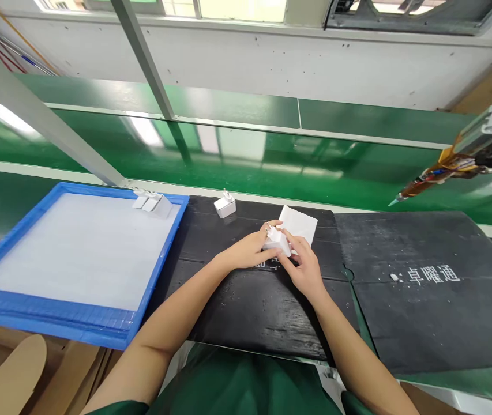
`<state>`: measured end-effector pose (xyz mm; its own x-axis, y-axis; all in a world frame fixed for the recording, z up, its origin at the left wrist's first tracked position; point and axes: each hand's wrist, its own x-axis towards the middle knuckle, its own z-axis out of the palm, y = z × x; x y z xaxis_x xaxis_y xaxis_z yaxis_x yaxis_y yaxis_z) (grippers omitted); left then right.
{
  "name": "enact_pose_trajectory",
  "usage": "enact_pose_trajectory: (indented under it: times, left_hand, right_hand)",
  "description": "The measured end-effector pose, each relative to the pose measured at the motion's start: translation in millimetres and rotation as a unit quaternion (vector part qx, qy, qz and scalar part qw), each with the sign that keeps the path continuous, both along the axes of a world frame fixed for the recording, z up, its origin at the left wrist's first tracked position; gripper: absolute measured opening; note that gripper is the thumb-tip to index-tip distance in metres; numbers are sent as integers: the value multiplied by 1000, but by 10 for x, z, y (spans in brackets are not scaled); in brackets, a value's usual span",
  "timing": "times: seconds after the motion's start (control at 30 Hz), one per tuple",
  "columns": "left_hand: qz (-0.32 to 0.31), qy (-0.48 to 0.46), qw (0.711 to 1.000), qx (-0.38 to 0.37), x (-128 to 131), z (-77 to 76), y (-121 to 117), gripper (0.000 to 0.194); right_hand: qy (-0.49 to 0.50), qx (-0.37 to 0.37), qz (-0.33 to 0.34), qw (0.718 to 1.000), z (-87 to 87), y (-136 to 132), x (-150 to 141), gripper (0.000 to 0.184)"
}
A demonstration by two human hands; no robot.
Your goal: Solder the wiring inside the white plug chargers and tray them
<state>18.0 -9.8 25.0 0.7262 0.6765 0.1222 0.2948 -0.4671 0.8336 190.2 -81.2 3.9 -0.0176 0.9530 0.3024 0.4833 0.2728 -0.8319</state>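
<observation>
Between my two hands is a white plug charger [277, 242], its prongs facing up. The fingers of my left hand [254, 245] close on its left side. My right hand [301, 262] grips it from the right, and fingers partly cover it. Just behind my right hand a white sheet [301, 223] lies on the black mat [267, 311]. A second white charger [225, 206] stands on the mat to the upper left, prongs up, apart from both hands.
At left lies a blue tray [77, 316] with a white liner, several white chargers [153, 202] grouped in its far right corner. A tool with a pointed tip [427, 180] hangs at right above another black mat [427, 323]. Beyond runs a green conveyor belt [246, 155].
</observation>
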Motion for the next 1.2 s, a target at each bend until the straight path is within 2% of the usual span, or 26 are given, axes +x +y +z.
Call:
enact_pose_trajectory:
  times: [0.03,0.1,0.23,0.33,0.43,0.57,0.63,0.77,0.87,0.93,1.03,1.1,1.2]
  left_hand:
    - [25,22,999,10,-4,2,14,46]
    - [91,74,990,74,-21,-9,60,43]
    - [223,162,931,238,-97,-84,198,32]
    - [306,189,893,272,-142,-151,264,27]
    - [363,184,865,294,-158,-188,274,30]
    - [409,160,845,306,-209,-210,312,40]
    - [409,147,860,270,-259,-225,361,45]
    - [403,86,899,146,-358,-237,467,51]
    - [426,-74,902,19,-395,-172,514,50]
    - [413,-238,870,-123,-407,-69,511,51]
    - [325,-422,789,-307,-434,161,441,53]
    - [262,-473,758,-365,-459,331,363,54]
    - [202,-506,738,-399,-493,551,238,54]
  right_hand:
    - [18,-16,11,1000,-16,12,3,48]
    - [38,-21,29,999,-47,37,20,53]
    - [2,8,15,1000,-96,78,74,51]
    - [-27,11,6,1000,-109,90,93,49]
    - [-54,6,17,998,-99,81,79,46]
    - [-96,3,28,995,-66,63,58,43]
    - [-108,5,30,994,-51,61,60,42]
    - [-126,3,36,991,-38,64,73,40]
    - [-136,1,41,990,-39,61,75,39]
    - [-148,8,42,988,-41,59,70,37]
    - [-163,17,48,985,-49,62,58,37]
    - [-167,17,48,985,-59,67,53,37]
    - [-167,18,47,985,-71,78,55,36]
